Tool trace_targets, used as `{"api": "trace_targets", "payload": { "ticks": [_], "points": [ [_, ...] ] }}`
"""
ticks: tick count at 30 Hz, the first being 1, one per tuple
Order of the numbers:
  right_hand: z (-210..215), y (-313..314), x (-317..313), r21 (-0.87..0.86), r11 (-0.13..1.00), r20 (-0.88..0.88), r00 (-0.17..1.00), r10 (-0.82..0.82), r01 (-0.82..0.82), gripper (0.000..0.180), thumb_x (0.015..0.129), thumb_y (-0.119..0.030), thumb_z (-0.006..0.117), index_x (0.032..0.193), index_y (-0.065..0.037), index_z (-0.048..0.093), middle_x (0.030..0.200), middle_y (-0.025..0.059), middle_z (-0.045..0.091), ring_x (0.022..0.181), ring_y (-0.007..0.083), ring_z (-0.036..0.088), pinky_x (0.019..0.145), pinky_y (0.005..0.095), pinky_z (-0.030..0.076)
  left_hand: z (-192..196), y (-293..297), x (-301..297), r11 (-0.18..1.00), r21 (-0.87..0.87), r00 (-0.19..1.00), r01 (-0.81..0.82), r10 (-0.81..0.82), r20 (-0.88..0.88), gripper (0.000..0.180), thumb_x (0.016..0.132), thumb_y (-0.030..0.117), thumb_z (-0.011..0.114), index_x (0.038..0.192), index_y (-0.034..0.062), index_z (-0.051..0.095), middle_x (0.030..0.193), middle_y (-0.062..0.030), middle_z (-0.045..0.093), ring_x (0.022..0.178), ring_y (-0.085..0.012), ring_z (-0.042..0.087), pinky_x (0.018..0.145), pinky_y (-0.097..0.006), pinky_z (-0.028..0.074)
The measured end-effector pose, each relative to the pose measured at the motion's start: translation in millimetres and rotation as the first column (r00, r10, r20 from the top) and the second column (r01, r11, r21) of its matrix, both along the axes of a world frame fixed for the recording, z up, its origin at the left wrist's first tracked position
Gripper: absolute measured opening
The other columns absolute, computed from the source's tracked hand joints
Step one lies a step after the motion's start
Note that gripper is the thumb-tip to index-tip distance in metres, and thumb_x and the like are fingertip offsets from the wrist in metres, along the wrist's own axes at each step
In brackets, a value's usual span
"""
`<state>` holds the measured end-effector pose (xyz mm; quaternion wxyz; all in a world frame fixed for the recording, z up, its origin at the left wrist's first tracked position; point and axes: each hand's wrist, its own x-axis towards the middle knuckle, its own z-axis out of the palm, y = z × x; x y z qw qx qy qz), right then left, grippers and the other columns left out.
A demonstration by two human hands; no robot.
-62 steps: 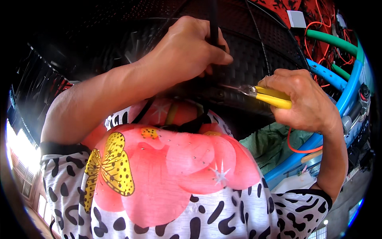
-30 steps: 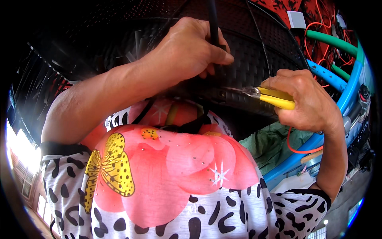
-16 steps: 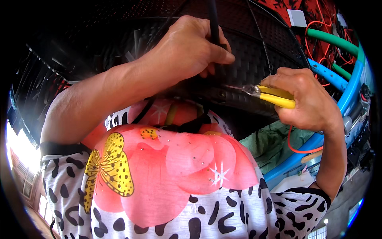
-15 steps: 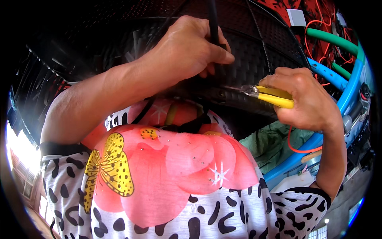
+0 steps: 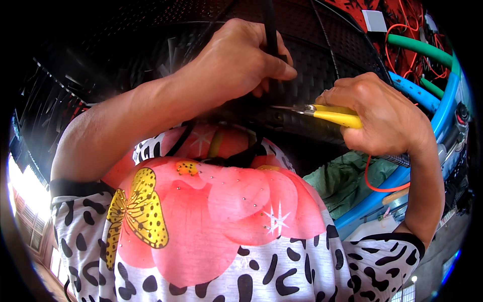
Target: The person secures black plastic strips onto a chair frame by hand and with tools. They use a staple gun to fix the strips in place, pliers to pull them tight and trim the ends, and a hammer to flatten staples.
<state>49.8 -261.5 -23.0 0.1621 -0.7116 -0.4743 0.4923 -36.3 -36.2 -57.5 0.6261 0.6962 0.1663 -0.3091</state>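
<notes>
My left hand [image 5: 246, 58] is closed, pinching a flat black strip [image 5: 269, 27] that runs up past the top of the view. Below the fingers, its lower end is lost in the dark. In my right hand [image 5: 380, 116] is a pair of snips [image 5: 336, 117] with yellow handles and slender metal blades. Their tips point left, just below my left fingers; whether they touch the strip is too dark to tell. Under both hands lies a black woven wicker panel [image 5: 322, 70].
On the right a blue tubular frame [image 5: 445, 108] curves round, with a green tube [image 5: 420, 52] joined to it. An orange cord [image 5: 375, 185] loops over dark green sheeting [image 5: 347, 176]. Loose black strips [image 5: 171, 53] stick up at left.
My right hand and the snips have moved slightly left and up, bringing the blade tips closer beneath my left hand. My left hand has stayed in place with the strip.
</notes>
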Motion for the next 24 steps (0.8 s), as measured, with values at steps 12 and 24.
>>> {"api": "trace_targets", "payload": {
  "ticks": [12,24],
  "points": [
    [13.2,-34.7,-11.0,0.196,0.940,0.135,0.941,-0.309,0.281,0.052,0.065,-0.009,0.064,0.115,0.006,0.065,0.089,0.0173,0.062,0.076,0.0315,0.063,0.071,0.0357,0.051,7.2,0.7,10.8,0.983,-0.102,0.987,-0.150,0.154,0.036,0.007,0.090,0.008,0.073,0.093,0.0021,0.068,0.080,-0.0032,0.065,0.061,-0.0103,0.061,0.053,-0.024,0.051],
    [26.6,-173.6,-135.0,0.446,-0.050,-0.350,0.122,-0.929,0.894,0.075,0.089,-0.035,0.067,0.142,0.013,0.044,0.116,0.0221,0.059,0.099,0.0269,0.061,0.093,0.0400,0.047,63.4,-31.3,-9.3,0.882,-0.319,0.930,0.346,-0.368,-0.010,0.005,0.089,-0.002,0.072,0.091,0.0002,0.068,0.077,-0.0011,0.063,0.058,-0.0042,0.057,0.052,-0.018,0.046]
  ]
}}
